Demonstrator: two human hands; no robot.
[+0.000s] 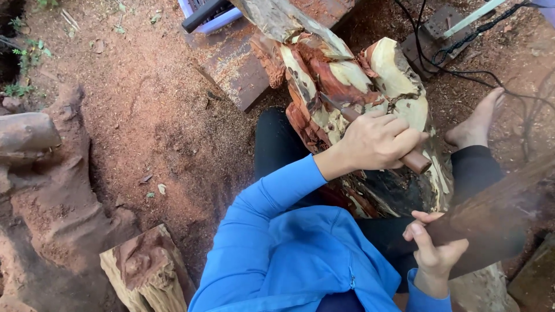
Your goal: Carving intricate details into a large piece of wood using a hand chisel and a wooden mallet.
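Observation:
A large gnarled log (399,72), with pale yellow and red-brown carved patches, leans between my legs. My left hand (376,141) is wrapped around the brown handle of a chisel (417,162) and presses it against the log's face. The blade is mostly hidden by my fingers. My right hand (435,249) grips the handle of a dark wooden mallet (497,216), which is raised at the lower right and blurred. Blue sleeves cover both arms.
My bare foot (478,120) rests right of the log, near black cables (462,43). A cut wood block (144,271) and a reddish root mass (52,202) lie left. A flat board (243,69) and a purple plastic item (208,14) sit at the top. Red sawdust covers the ground.

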